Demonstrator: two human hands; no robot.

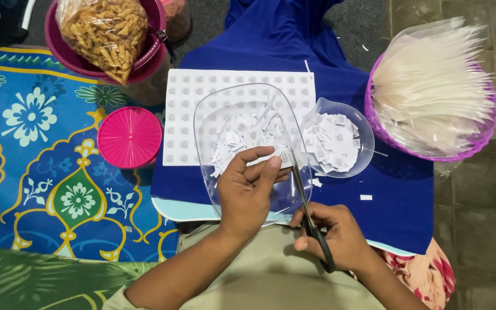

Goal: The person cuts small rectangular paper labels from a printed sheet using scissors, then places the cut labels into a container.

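- While the left hand point(248, 186) is pinching a small strip of printed paper labels point(279, 156) between thumb and fingers, it is holding that strip over a clear plastic tray point(213, 115).
- Right hand point(334, 232) is gripping black-handled scissors point(305, 201), fingers closed through the loops; the blades are pointing up toward the strip and seem to be meeting its edge.
- Cut paper labels point(242, 138) are lying heaped inside the clear tray, just above the left fingertips.
- A second, smaller clear dish point(363, 123) is sitting just right of the tray, holding more cut labels.
- An uncut sheet of printed labels point(182, 103) is lying under the tray, on blue cloth point(397, 195).
- A purple basket point(374, 123) is standing at the right, filled with clear plastic sleeves point(431, 86).
- A round pink lid point(129, 136) is resting on the patterned mat point(30, 172) left of the sheet.
- A maroon bowl point(58, 46) is sitting at top left, with a bag of fried snacks point(104, 31) in it.
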